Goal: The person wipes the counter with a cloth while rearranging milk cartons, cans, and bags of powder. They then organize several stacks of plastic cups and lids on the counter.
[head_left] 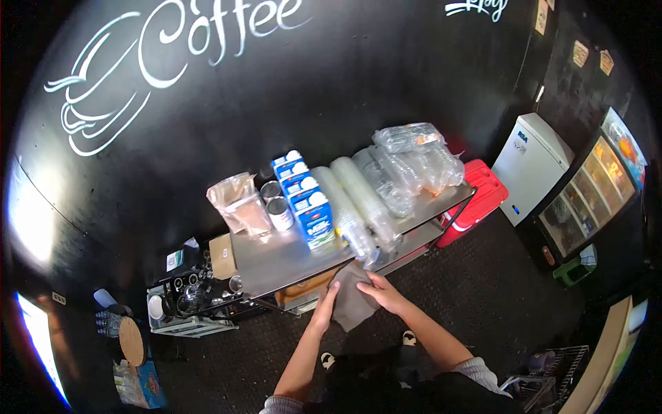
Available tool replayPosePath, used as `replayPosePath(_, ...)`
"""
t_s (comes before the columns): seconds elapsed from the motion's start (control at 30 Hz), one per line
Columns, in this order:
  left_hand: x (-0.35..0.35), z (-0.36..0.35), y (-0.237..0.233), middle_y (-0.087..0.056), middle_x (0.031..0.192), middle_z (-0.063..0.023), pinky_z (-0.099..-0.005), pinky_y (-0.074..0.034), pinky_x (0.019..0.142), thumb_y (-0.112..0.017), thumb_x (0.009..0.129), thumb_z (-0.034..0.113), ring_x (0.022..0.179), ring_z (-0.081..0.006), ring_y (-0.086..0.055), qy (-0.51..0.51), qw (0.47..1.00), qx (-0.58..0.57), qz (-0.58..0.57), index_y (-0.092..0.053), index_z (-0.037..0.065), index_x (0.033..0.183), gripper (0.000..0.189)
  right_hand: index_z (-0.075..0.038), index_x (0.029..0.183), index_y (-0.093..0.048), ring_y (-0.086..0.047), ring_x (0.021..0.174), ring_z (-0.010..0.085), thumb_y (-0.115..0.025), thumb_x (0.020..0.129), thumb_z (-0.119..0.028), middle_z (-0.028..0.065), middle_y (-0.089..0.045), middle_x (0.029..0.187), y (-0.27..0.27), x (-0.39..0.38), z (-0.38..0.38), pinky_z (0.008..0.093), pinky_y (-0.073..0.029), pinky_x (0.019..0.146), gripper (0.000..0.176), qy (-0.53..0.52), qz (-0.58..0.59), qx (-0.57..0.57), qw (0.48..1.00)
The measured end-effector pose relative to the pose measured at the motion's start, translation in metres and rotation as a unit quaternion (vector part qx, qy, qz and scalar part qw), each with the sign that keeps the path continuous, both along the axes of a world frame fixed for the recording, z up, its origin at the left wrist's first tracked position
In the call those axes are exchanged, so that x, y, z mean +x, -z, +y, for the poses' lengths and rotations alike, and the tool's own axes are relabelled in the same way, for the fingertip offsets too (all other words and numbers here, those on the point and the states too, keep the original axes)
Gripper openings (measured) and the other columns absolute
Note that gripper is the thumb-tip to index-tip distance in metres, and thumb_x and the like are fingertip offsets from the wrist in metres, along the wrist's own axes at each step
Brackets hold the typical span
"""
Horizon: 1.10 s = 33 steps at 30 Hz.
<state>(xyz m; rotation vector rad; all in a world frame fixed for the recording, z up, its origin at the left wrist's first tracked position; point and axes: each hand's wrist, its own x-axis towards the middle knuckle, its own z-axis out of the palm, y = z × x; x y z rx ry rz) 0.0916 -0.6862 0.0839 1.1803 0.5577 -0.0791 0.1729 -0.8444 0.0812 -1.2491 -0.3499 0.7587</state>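
a grey-brown cloth (355, 302) is held between two bare hands, in front of the near edge of a metal table (265, 259) and above the dark floor (431, 324). its left edge is grasped by the left hand (323, 312), with the thumb laid on the upper face and the other fingers largely hidden beneath. its upper right part is gripped by the right hand (387, 295), the fingers being bent in on the fabric. both grips are narrowed to little more than the thickness of the cloth; how firmly it is pressed cannot be told. the lower corner is left hanging loose between the forearms. whether the table edge is touched by the cloth cannot be told. just beyond it, long stacks of clear cups (363, 196) are laid across the table, flanked on the left by a row of blue milk cartons (310, 221) and on the right by wrapped plastic packs (414, 162). farther left, two cans (278, 212) and a brown bag (238, 203) are placed.
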Motion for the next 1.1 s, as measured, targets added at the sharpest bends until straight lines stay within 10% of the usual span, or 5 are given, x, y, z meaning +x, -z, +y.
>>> replayPosePath(0.37, 0.152, -0.172, 0.004, -0.059, 0.104, -0.0087, -0.0265, -0.043, 0.082, -0.063, 0.085, 0.019, 0.094, -0.0140, -0.054, 0.005, 0.981, 0.138, -0.133, -0.047, -0.001, 0.120, 0.044, 0.000, 0.118, -0.045, -0.056, 0.086, 0.0145, -0.066, 0.078, -0.004, 0.0080, -0.059, 0.096, 0.018, 0.137, -0.207, 0.0269, -0.046, 0.076, 0.046, 0.133, -0.052, -0.038, 0.989)
replayPosePath(0.77, 0.170, -0.076, 0.092, -0.049, 0.115, -0.0139, -0.0358, -0.041, 0.089, -0.067, 0.080, 0.016, 0.106, -0.0233, -0.048, -0.297, 0.869, 0.384, -0.090, -0.043, -0.001, 0.122, 0.050, -0.003, 0.129, -0.043, -0.055, 0.097, 0.0182, -0.062, 0.081, -0.006, 0.0132, -0.055, 0.116, -0.037, 0.361, -0.094, 0.0308, -0.046, 0.080, 0.052, 0.126, -0.129, 0.000, 0.984)
replayPosePath(0.87, 0.169, -0.077, 0.104, -0.045, 0.114, -0.0238, -0.0448, -0.038, 0.091, -0.078, 0.066, 0.031, 0.107, -0.0395, -0.045, -0.247, 0.834, 0.493, 0.018, -0.036, -0.005, 0.125, 0.081, 0.000, 0.127, -0.042, -0.058, 0.091, 0.0232, -0.065, 0.080, -0.013, 0.0183, -0.055, 0.114, -0.001, 0.396, -0.082, 0.0322, -0.047, 0.079, 0.054, 0.237, -0.350, -0.195, 0.885)
replayPosePath(1.0, 0.166, -0.085, 0.117, -0.043, 0.120, -0.0269, -0.0438, -0.040, 0.092, -0.083, 0.057, 0.034, 0.113, -0.0407, -0.044, -0.169, 0.839, 0.512, 0.073, -0.027, -0.005, 0.129, 0.099, -0.008, 0.098, -0.055, -0.062, 0.074, 0.0203, -0.063, 0.081, -0.020, 0.0052, -0.064, 0.085, 0.049, 0.334, -0.088, 0.0337, -0.047, 0.065, 0.022, 0.049, -0.403, -0.203, 0.891)
replayPosePath(1.1, 0.170, -0.084, 0.105, -0.045, 0.120, -0.0279, -0.0423, -0.041, 0.091, -0.084, 0.056, 0.033, 0.112, -0.0399, -0.047, -0.163, 0.882, 0.439, 0.062, -0.023, -0.005, 0.130, 0.103, -0.001, 0.094, -0.056, -0.062, 0.079, 0.0242, -0.054, 0.086, -0.045, 0.0142, -0.065, 0.087, 0.077, 0.288, -0.077, 0.0358, -0.049, 0.066, 0.045, -0.192, -0.294, -0.404, 0.845)
